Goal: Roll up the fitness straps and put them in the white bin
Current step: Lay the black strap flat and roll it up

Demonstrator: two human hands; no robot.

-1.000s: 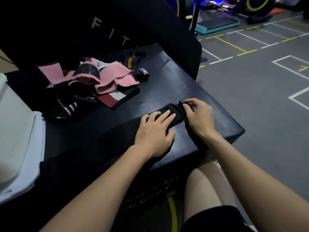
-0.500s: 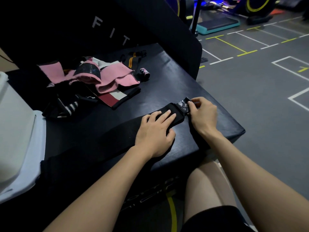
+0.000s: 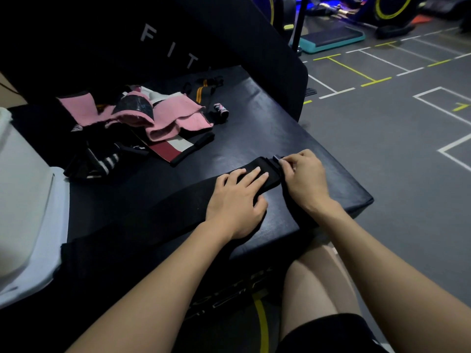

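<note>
— So where does the black strap lie?
— Flat on the counter, its long axis running from the white bin side rightward to its end.
— And each grip?
— Right hand pinches that end, nearest the roll's start; left hand presses flat, fingers straight, just beside.
— Any writing?
— "FIT" on the black pad behind; lettering below the counter is unreadable.

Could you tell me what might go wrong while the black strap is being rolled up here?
1. The right hand pinches only the tip of the black strap, so the first turn may slip or start crooked.
2. The strap's end lies near the padded box's corner; a loose roll could drop to the floor.
3. The left hand lies flat on the strap and may block the roll.
</note>
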